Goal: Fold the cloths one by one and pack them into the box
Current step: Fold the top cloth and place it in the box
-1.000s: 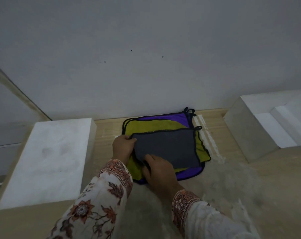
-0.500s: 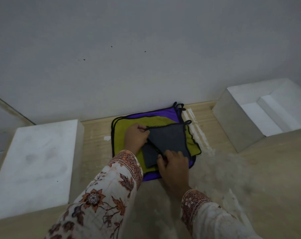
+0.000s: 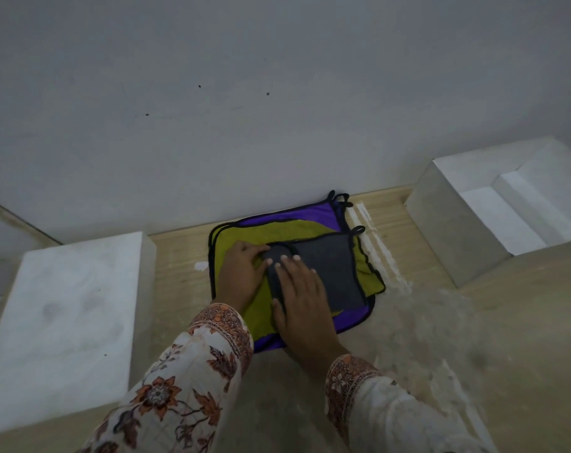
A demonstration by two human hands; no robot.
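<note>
Head view: right hand (image 3: 299, 289) lies flat, pressing the soft, limp dark grey folded cloth (image 3: 330, 273); left hand (image 3: 241, 269) pinches its left fold, probably the best hold.

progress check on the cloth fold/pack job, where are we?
Done: nothing packed that I can see; what shows of the open box holds no cloth. In hand: the grey cloth lies folded on the stack, the right hand pressing it flat with straight fingers, the left hand gripping its left edge. Left: pack the grey cloth, then fold and pack the yellow-green cloth and the purple cloth beneath.
</note>
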